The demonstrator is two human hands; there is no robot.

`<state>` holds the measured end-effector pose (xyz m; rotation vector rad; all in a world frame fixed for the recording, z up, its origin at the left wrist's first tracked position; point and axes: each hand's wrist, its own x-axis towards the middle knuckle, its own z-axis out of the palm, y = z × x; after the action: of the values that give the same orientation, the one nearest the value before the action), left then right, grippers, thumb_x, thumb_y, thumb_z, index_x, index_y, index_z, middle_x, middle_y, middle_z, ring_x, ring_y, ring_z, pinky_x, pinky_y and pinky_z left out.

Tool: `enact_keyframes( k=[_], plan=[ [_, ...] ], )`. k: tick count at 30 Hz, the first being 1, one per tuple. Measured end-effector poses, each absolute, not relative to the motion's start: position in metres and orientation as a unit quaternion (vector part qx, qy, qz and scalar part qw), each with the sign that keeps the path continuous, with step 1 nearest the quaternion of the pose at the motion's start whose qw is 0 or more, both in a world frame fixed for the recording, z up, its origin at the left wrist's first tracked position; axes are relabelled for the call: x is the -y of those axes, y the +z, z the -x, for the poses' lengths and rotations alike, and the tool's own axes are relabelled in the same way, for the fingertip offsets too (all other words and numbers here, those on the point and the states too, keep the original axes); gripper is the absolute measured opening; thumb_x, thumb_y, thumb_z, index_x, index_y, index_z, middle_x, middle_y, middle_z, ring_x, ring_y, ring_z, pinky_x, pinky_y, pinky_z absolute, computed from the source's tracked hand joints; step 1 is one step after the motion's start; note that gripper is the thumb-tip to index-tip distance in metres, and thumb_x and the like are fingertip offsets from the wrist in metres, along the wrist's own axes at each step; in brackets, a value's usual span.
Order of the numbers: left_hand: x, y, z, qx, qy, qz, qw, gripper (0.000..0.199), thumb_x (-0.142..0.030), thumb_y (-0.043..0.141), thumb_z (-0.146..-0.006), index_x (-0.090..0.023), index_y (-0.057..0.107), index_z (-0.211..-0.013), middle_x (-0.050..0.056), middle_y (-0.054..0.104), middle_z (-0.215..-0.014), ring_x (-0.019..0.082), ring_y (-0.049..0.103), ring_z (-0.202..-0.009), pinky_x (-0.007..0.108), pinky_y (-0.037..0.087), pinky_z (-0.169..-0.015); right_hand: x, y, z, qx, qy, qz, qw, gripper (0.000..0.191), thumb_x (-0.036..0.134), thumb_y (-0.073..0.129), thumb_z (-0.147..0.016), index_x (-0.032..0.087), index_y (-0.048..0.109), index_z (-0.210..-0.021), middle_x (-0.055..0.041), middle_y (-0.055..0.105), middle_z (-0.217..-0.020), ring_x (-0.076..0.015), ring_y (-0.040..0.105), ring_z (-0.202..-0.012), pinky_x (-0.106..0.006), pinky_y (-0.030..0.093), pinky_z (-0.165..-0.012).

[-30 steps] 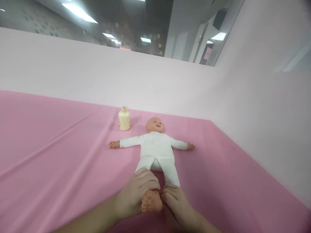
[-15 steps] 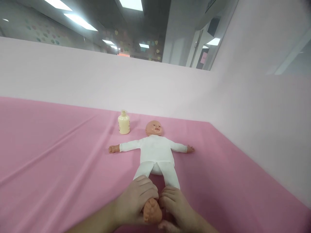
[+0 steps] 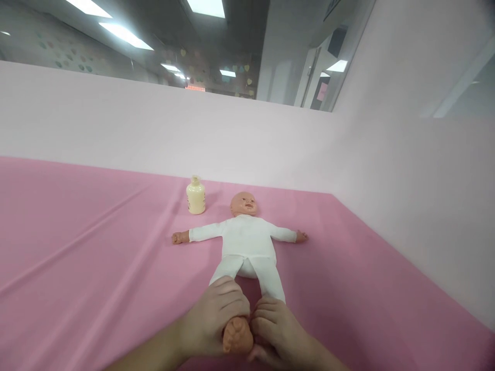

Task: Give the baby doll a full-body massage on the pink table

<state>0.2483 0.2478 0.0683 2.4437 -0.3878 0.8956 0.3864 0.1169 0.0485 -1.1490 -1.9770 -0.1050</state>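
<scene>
A baby doll [image 3: 248, 237] in white clothes lies on its back, head away from me and arms stretched out sideways. My left hand [image 3: 220, 314] is wrapped round the doll's leg on the left, and the bare foot [image 3: 237, 335] sticks out towards me below my fingers. My right hand [image 3: 276, 327] has its fingers curled at the lower end of the doll's other leg; that foot is mostly hidden under the hand. Both hands are side by side, nearly touching.
A cream pump bottle [image 3: 196, 197] stands left of the doll's head on the pink cloth [image 3: 96, 232]. A white wall [image 3: 154, 126] rises behind, with glass above it, and another pale wall [image 3: 417, 180] bounds the right side.
The foot at my left hand has shifted slightly left and up, still held. My right thumb has moved a little left. The doll's body and the bottle stay in place on the cloth.
</scene>
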Motion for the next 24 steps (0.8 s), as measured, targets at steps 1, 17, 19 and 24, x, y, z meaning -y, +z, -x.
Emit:
enact_keyframes(
  k=[1,17,19,24],
  plan=[
    [-0.2482,0.0679,-0.2483,0.144,0.33,-0.898,0.254,0.025,-0.042,0.051,-0.087,-0.017,0.05,-0.084,0.001,0.059,-0.076,0.014,0.047,-0.072,0.03,0.036,-0.069,-0.1166,0.0486,-0.3865,0.786,-0.039,0.46,0.412,0.051,0.055,0.032,-0.097,0.013,0.042,-0.07,0.0003,0.048,-0.061,-0.0072,0.035,-0.06,-0.022,0.026,-0.063],
    [-0.2538,0.0589,-0.2464,0.15,0.321,-0.881,0.314,0.051,-0.068,0.055,-0.067,-0.018,0.051,-0.079,0.001,0.053,-0.068,0.014,0.046,-0.066,0.032,0.033,-0.066,-0.1153,0.0436,-0.3907,0.811,0.005,0.445,0.38,0.057,0.057,0.018,-0.098,0.014,0.049,-0.076,-0.0019,0.053,-0.068,-0.0086,0.038,-0.064,-0.024,0.026,-0.068],
    [-0.2517,0.0587,-0.2465,0.141,0.325,-0.879,0.319,0.05,-0.066,0.052,-0.068,-0.018,0.051,-0.079,0.001,0.051,-0.066,0.014,0.046,-0.065,0.032,0.033,-0.064,-0.115,0.0444,-0.3906,0.812,0.001,0.435,0.389,0.052,0.053,0.022,-0.098,0.014,0.049,-0.076,-0.0009,0.052,-0.067,-0.0084,0.036,-0.063,-0.024,0.026,-0.067],
    [-0.2467,0.062,-0.2457,0.139,0.325,-0.881,0.316,0.044,-0.061,0.051,-0.069,-0.018,0.049,-0.079,0.002,0.051,-0.068,0.015,0.045,-0.066,0.032,0.033,-0.064,-0.1124,0.043,-0.3893,0.819,0.02,0.475,0.321,0.037,0.04,0.034,-0.093,0.013,0.044,-0.07,-0.0006,0.049,-0.064,-0.0082,0.033,-0.061,-0.024,0.023,-0.065]
  ],
)
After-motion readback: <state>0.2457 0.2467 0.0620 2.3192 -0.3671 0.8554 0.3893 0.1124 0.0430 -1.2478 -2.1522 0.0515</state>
